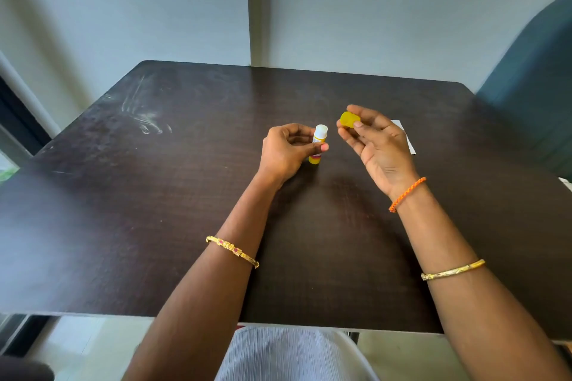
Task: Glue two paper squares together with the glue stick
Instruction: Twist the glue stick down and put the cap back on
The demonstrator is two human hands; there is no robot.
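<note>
My left hand (289,150) grips a yellow glue stick (318,139) around its body, holding it nearly upright just above the dark table (154,210). Its white top is uncovered. My right hand (376,145) holds the yellow cap (349,119) between thumb and fingertips, a short way right of the stick and apart from it. A white paper square (408,141) lies flat on the table behind my right hand, mostly hidden by it. I cannot tell whether it is one sheet or two.
A teal chair back (532,77) stands past the table's right corner. A grey-white wall (371,9) runs behind the far edge. Smudge marks (145,114) show on the table's far left. The near edge lies over my lap.
</note>
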